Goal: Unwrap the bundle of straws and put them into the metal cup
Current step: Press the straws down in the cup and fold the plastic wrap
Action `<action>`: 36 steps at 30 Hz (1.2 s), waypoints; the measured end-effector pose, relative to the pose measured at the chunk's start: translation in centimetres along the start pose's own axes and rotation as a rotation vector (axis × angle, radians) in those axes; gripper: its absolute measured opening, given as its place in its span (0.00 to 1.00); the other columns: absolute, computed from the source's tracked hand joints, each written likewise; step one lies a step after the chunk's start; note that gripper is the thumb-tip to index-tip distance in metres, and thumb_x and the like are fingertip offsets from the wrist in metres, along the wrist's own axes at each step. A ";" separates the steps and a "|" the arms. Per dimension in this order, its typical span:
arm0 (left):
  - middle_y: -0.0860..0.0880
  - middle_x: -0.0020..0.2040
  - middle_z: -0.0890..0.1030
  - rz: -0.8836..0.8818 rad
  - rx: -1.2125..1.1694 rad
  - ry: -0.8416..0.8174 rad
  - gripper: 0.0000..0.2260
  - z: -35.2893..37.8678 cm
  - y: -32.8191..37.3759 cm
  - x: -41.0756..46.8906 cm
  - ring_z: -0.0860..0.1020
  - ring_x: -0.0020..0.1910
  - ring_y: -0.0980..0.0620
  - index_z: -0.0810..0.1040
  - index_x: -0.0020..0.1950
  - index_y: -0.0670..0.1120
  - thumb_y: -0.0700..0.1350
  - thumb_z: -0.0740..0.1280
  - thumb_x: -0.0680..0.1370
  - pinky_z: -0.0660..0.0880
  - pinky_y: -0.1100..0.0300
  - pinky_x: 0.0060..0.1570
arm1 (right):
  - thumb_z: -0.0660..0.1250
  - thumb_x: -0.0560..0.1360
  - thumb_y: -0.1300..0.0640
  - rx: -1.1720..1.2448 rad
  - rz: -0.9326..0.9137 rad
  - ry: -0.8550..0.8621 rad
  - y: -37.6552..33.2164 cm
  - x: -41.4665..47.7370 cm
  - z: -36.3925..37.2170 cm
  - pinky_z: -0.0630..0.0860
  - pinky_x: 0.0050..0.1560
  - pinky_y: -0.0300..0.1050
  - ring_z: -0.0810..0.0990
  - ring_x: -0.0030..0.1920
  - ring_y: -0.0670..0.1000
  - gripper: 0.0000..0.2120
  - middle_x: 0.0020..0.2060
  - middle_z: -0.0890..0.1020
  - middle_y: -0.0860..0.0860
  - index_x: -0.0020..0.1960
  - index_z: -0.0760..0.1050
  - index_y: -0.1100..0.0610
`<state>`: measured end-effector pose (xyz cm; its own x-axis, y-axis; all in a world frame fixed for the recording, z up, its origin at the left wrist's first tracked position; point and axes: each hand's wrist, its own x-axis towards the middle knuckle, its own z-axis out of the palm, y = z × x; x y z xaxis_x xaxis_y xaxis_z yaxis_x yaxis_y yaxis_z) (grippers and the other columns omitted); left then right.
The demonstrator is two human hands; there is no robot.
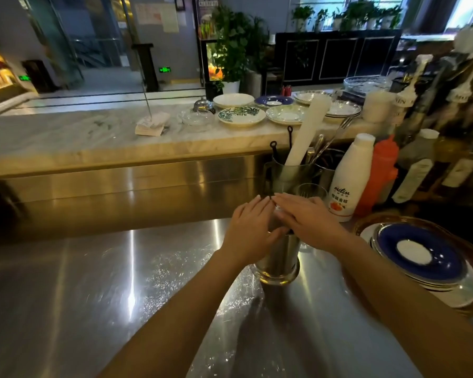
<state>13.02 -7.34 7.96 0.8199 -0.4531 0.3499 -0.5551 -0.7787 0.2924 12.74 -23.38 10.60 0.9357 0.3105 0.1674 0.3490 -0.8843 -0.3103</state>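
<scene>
- The tall cylindrical stainless-steel metal cup [280, 257] stands upright on the brushed steel counter [93, 282], just right of the frame's centre, its long axis vertical.
- Both hands meet directly over its mouth: the left hand [250, 227] comes in from the left and the right hand [309, 219] from the right, fingertips nearly touching above the rim.
- Both hands are flat, fingers stretched out and close together, palms down; neither is curled round anything I can see.
- The straws themselves are almost wholly hidden under the palms; only a dark bit shows at the rim below the right hand, so I judge they already stand inside the cup.
- Crinkled clear plastic wrap [238, 301] lies loose on the counter, below and left of the cup's base, well clear of the hands.
- The hands are about equally near; any settling push would go straight down along the cup's axis.
</scene>
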 end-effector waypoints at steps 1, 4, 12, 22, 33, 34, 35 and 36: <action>0.49 0.74 0.64 0.012 0.003 -0.010 0.27 0.4 -0.1 0.0 0.55 0.74 0.50 0.59 0.72 0.48 0.58 0.58 0.77 0.51 0.51 0.71 | 0.51 0.79 0.48 -0.003 -0.003 -0.024 0.2 0.1 0.2 0.52 0.69 0.53 0.59 0.71 0.48 0.20 0.72 0.64 0.48 0.70 0.59 0.49; 0.50 0.72 0.66 0.047 -0.013 -0.033 0.24 0.8 -0.2 0.1 0.55 0.74 0.51 0.62 0.71 0.49 0.58 0.57 0.78 0.49 0.51 0.71 | 0.53 0.79 0.50 -0.013 -0.035 -0.025 0.6 -0.1 0.5 0.56 0.68 0.53 0.65 0.68 0.48 0.17 0.67 0.71 0.48 0.67 0.64 0.47; 0.50 0.74 0.62 0.150 -0.027 -0.195 0.25 1.1 0.0 0.6 0.56 0.74 0.51 0.61 0.71 0.50 0.57 0.59 0.77 0.43 0.49 0.71 | 0.57 0.77 0.53 0.041 0.002 0.007 2.0 -1.1 0.0 0.62 0.64 0.54 0.76 0.52 0.49 0.10 0.50 0.81 0.48 0.57 0.73 0.48; 0.49 0.73 0.65 0.141 -0.075 -0.092 0.23 0.8 -0.8 -0.3 0.60 0.72 0.51 0.63 0.70 0.51 0.53 0.62 0.77 0.48 0.52 0.71 | 0.61 0.76 0.56 0.102 -0.046 0.074 1.6 -1.2 -0.3 0.77 0.47 0.52 0.78 0.42 0.48 0.07 0.41 0.82 0.52 0.49 0.78 0.54; 0.47 0.62 0.76 -0.153 -0.380 0.138 0.19 -3.5 -4.1 -3.8 0.73 0.60 0.51 0.71 0.64 0.47 0.53 0.64 0.76 0.70 0.52 0.60 | 0.61 0.74 0.61 0.248 -0.108 0.527 -2.3 -2.7 -0.7 0.73 0.46 0.39 0.77 0.43 0.50 0.10 0.44 0.83 0.60 0.52 0.78 0.64; 0.48 0.62 0.76 -0.199 -0.390 0.155 0.19 -3.6 -4.8 -4.8 0.73 0.59 0.53 0.72 0.64 0.48 0.53 0.64 0.76 0.70 0.54 0.59 | 0.63 0.74 0.63 0.267 -0.113 0.529 -2.8 -3.2 -0.3 0.72 0.45 0.31 0.78 0.42 0.50 0.09 0.43 0.83 0.61 0.51 0.77 0.65; 0.48 0.61 0.76 -0.244 -0.391 0.163 0.18 -3.8 -5.6 -5.7 0.73 0.58 0.54 0.72 0.63 0.48 0.52 0.64 0.76 0.70 0.56 0.58 | 0.64 0.73 0.65 0.275 -0.122 0.520 -3.2 -3.8 0.3 0.72 0.44 0.27 0.78 0.41 0.50 0.08 0.42 0.83 0.61 0.51 0.77 0.66; 0.48 0.61 0.76 -0.287 -0.386 0.167 0.18 -3.8 -6.3 -6.7 0.72 0.56 0.55 0.72 0.63 0.48 0.52 0.65 0.76 0.69 0.58 0.56 | 0.65 0.73 0.67 0.280 -0.132 0.504 -3.5 -4.3 0.9 0.72 0.42 0.25 0.79 0.39 0.50 0.08 0.41 0.83 0.61 0.51 0.78 0.66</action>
<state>10.48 2.31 7.14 0.9310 -0.1439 0.3354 -0.3475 -0.6304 0.6942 7.52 -21.27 10.11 0.7675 0.1472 0.6239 0.5253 -0.7022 -0.4806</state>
